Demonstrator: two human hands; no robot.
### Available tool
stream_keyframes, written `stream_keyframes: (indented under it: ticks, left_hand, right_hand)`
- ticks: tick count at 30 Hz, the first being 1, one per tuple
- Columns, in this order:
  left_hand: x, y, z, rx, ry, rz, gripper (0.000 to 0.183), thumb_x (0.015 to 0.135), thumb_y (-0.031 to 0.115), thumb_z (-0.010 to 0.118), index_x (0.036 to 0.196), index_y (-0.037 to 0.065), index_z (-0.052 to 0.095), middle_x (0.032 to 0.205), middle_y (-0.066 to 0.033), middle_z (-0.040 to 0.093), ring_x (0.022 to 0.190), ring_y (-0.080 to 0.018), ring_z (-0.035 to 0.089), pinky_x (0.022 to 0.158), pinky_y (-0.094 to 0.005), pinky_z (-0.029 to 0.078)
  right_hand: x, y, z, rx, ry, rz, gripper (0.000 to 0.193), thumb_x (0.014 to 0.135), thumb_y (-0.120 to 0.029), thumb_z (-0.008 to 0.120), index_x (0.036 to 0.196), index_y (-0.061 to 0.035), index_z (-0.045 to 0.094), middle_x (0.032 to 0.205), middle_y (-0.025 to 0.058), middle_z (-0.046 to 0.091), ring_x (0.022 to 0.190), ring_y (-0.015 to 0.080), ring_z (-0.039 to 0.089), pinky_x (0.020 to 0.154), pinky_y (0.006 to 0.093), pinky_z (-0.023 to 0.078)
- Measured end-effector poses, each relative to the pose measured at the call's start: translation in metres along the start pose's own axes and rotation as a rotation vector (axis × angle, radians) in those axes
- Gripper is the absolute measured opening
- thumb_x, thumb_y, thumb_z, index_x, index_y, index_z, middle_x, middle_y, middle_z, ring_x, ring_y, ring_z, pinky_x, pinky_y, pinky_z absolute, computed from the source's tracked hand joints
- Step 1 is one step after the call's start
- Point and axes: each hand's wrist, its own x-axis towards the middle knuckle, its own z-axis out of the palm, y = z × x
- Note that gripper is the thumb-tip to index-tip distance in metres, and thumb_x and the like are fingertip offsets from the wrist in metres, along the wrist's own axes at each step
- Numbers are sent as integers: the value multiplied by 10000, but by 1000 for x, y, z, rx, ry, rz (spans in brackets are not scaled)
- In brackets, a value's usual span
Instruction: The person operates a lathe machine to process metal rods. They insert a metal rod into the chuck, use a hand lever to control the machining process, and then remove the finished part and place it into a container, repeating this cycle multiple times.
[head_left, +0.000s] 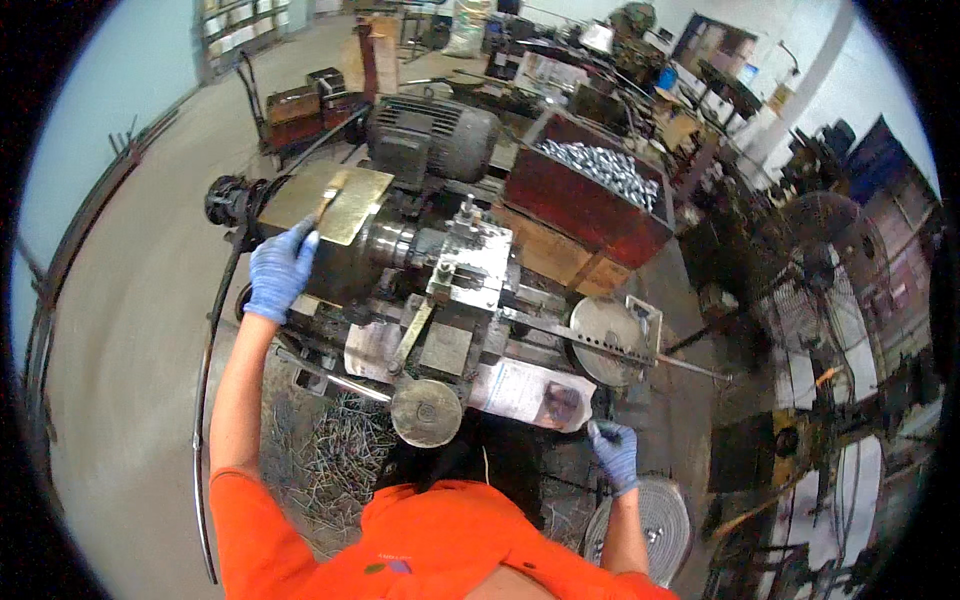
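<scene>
My left hand [280, 270], in a blue glove, reaches to the lathe-like machine's headstock. Its fingers close around the handle end of a small brush [327, 198], which lies over the brass-coloured cover plate [357, 205]. To the right of the plate are the shiny spindle [392, 243] and a metal tool block [475, 262]. My right hand [615, 457], gloved likewise, is low on the right with its fingers closed by the corner of a printed sheet [515, 392]. What those fingers hold, if anything, is too small to make out.
A red bin [590, 215] of small shiny metal parts stands behind the machine, beside a grey motor [432, 137]. Metal shavings [340, 450] cover the floor below. A round coiled-looking tray [655, 520] sits under my right forearm. A fan [825, 255] stands at right.
</scene>
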Motion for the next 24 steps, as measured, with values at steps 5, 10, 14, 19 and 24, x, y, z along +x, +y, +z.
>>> stream_keyframes:
  ticks: [5, 10, 14, 19, 24]
  left_hand:
    - [-7, 14, 4, -541, -41, -173, 386, 902, 274, 513, 1198, 27, 527, 996, -124, 634, 831, -183, 601, 754, -329, 475]
    - [-106, -3, 3, -629, -16, -500, 393, 932, 300, 473, 1118, -29, 580, 1023, -149, 624, 863, -183, 604, 691, -271, 509]
    - [-156, -15, 65, -217, -242, -165, 397, 917, 311, 503, 1046, -51, 605, 853, -98, 667, 673, -119, 551, 553, -251, 431]
    - [-142, -32, 82, -469, -376, -346, 372, 895, 301, 544, 1014, -42, 623, 762, -55, 647, 546, -98, 457, 496, -254, 374]
    - [-137, -22, 73, -410, -479, -435, 371, 890, 315, 550, 985, -34, 632, 718, -47, 602, 548, -103, 461, 504, -254, 364]
  right_hand:
    - [-14, 5, -46, -153, 109, 98, 189, 771, -181, 688, 776, 8, 677, 703, 92, 668, 621, 108, 588, 599, 266, 462]
    - [-21, 37, -104, -221, 273, 316, 250, 806, -232, 669, 828, 17, 668, 682, 33, 633, 598, 84, 535, 561, 247, 445]
    - [-52, 101, -175, 8, 560, 463, 431, 792, -404, 653, 830, 25, 660, 637, 30, 596, 570, 126, 571, 571, 296, 463]
    - [-113, 170, -183, -207, 460, 894, 417, 753, -418, 640, 868, -20, 680, 717, 149, 659, 609, 211, 630, 630, 319, 496]
    - [-144, 195, -173, -772, 219, 838, 455, 699, -455, 655, 942, -71, 675, 841, 150, 659, 784, 305, 630, 754, 363, 492]
